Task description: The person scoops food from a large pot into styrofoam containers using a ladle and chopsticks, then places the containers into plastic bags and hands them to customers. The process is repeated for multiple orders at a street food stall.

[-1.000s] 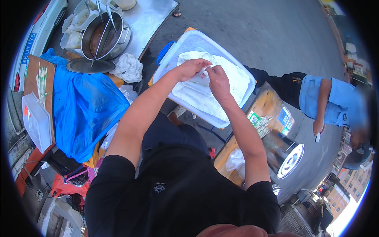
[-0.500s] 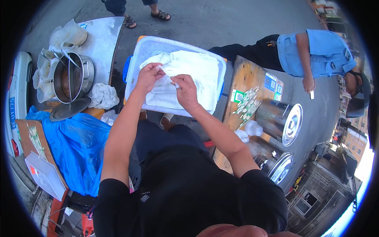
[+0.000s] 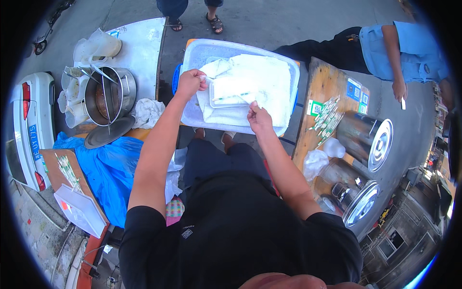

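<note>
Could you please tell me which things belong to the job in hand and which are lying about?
In the job, apparently: thin pale film pinched by left hand; right hand, its hold unclear; slim strip; white cloth; plastic tub.

Apparently just nearby: steel pot; blue plastic; crumpled cloth; lidded canister.

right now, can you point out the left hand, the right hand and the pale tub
left hand (image 3: 191, 83): head view, middle of the hand
right hand (image 3: 260, 118): head view, middle of the hand
pale tub (image 3: 194, 53): head view, bare inside near its upper-left corner
</note>
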The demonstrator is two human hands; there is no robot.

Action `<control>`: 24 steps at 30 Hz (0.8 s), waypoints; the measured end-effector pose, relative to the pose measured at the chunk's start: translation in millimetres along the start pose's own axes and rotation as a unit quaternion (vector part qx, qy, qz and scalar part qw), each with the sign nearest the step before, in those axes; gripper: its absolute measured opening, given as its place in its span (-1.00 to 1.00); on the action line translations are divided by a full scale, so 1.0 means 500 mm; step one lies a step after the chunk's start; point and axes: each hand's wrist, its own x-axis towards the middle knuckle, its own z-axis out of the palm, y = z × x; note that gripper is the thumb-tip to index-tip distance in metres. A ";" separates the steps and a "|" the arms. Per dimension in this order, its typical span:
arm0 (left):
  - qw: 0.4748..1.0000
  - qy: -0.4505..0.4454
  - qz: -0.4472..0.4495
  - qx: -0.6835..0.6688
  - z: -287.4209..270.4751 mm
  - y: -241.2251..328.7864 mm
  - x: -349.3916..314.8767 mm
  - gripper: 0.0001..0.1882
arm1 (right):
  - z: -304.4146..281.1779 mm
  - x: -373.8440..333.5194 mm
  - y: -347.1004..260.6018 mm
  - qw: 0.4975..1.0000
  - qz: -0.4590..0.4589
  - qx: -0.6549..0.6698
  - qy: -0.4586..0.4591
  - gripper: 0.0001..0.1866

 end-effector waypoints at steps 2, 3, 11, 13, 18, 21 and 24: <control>1.000 -0.001 -0.008 -0.005 0.004 -0.013 0.003 -0.86 | -0.010 0.010 0.004 1.000 0.010 0.004 0.005 -0.87; 1.000 -0.002 -0.005 -0.003 0.012 -0.019 0.005 -0.86 | -0.025 0.024 0.010 1.000 0.012 0.002 0.008 -0.88; 0.951 -0.021 0.294 0.093 0.033 0.046 -0.080 -0.90 | 0.059 -0.121 -0.050 0.994 -0.089 -0.005 -0.064 -0.73; 0.944 -0.041 0.320 0.071 0.069 0.085 -0.110 -0.90 | 0.083 -0.134 -0.049 0.987 -0.139 -0.030 -0.072 -0.73; 0.939 -0.077 0.317 0.107 0.109 0.127 -0.121 -0.91 | 0.164 -0.161 -0.057 0.971 -0.216 -0.076 -0.065 -0.68; 0.930 -0.121 0.319 0.137 0.120 0.151 -0.124 -0.90 | 0.212 -0.201 -0.070 0.946 -0.273 -0.139 -0.105 -0.58; 0.910 -0.177 0.333 0.171 0.124 0.170 -0.140 -0.89 | 0.220 -0.211 -0.088 0.837 -0.338 -0.419 -0.094 -0.48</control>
